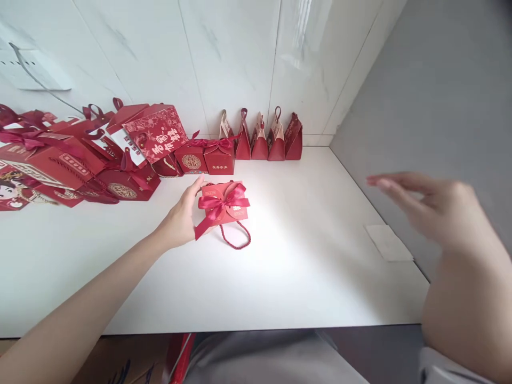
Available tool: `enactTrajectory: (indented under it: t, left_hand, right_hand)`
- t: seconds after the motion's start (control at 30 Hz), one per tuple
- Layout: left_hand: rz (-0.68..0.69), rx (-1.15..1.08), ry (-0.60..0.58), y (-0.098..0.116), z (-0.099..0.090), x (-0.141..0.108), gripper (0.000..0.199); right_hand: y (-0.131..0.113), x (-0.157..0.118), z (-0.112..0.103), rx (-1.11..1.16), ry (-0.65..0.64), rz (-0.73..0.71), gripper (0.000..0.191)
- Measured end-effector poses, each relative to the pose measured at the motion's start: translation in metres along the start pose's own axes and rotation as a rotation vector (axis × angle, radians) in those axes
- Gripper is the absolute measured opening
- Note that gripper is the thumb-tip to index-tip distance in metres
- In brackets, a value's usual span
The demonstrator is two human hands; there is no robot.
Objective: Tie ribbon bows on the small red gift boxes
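Note:
A red gift box (234,213) with a shiny red ribbon bow on its top is at the middle of the white table. A twisted red cord handle (236,246) loops out from its near side. My left hand (182,216) grips the box from the left, with the thumb at its far corner. The ribbon's tail hangs beside the palm. Off to the right, my right hand (432,205) is raised in the air, away from the box. Its thumb and fingers come together at the tips, slightly blurred, and nothing shows between them.
Many red gift boxes (72,160) are piled at the left. Two bow-tied boxes (218,160) and several small peaked boxes (259,146) line the tiled wall. A white sheet (388,242) lies by the grey partition (400,117). The table's front edge runs near my lap.

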State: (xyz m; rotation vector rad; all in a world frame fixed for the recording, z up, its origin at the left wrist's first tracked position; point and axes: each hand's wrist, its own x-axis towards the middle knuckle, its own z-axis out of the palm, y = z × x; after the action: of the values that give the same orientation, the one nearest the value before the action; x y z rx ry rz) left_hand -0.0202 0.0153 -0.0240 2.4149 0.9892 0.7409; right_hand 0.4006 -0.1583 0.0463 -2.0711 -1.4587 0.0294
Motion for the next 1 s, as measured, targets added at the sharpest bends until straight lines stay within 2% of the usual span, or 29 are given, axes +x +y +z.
enactTrajectory:
  t: [0.03, 0.13, 0.17, 0.2, 0.27, 0.37, 0.47, 0.57, 0.63, 0.7, 0.8, 0.87, 0.93, 1.0]
  left_hand:
    - [-0.008, 0.026, -0.012, 0.001, 0.000, -0.001, 0.111]
    - [0.000, 0.056, -0.045, 0.004, 0.001, -0.003, 0.109]
    - [0.005, 0.055, -0.053, 0.005, 0.002, -0.003, 0.108]
    - [0.005, 0.058, -0.053, 0.005, 0.002, -0.004, 0.107]
    - [-0.001, 0.066, -0.046, 0.007, 0.004, -0.004, 0.106]
    - [0.003, 0.078, -0.037, 0.010, 0.005, -0.005, 0.106]
    - [0.015, 0.113, -0.031, 0.011, 0.006, -0.006, 0.105]
    - [0.007, 0.163, -0.039, 0.014, 0.003, -0.003, 0.100]
    - [0.005, 0.178, -0.066, 0.019, -0.003, 0.003, 0.097]
    - [0.011, 0.179, -0.114, 0.025, -0.010, 0.015, 0.096]
    - [0.017, 0.191, -0.185, 0.030, -0.019, 0.042, 0.098]
    - [0.018, 0.204, -0.201, 0.026, -0.020, 0.059, 0.101]
    - [0.016, 0.187, -0.174, 0.017, -0.017, 0.071, 0.106]
    - [0.031, 0.084, -0.118, 0.003, -0.010, 0.076, 0.112]
  right_hand:
    - [0.023, -0.010, 0.007, -0.065, -0.088, 0.062, 0.032]
    - [0.090, -0.042, 0.036, -0.113, -0.148, 0.215, 0.029]
    - [0.108, -0.053, 0.047, -0.127, -0.199, 0.237, 0.027]
    - [0.124, -0.063, 0.056, -0.145, -0.180, 0.247, 0.025]
    - [0.144, -0.079, 0.071, -0.146, -0.155, 0.214, 0.020]
    - [0.149, -0.086, 0.075, -0.140, -0.219, 0.213, 0.023]
    - [0.127, -0.072, 0.066, -0.150, -0.223, 0.179, 0.029]
    - [0.082, -0.044, 0.063, -0.076, -0.202, -0.045, 0.038]
    - [0.046, -0.024, 0.074, 0.051, -0.326, -0.240, 0.049]
    - [0.012, -0.004, 0.100, 0.177, -0.431, -0.394, 0.065]
    - [-0.030, 0.026, 0.159, 0.450, -0.566, -0.584, 0.101]
    - [-0.051, 0.047, 0.202, 0.620, -0.537, -0.639, 0.118]
    - [-0.067, 0.067, 0.237, 0.729, -0.451, -0.665, 0.130]
    - [-0.079, 0.085, 0.260, 0.773, -0.387, -0.664, 0.122]
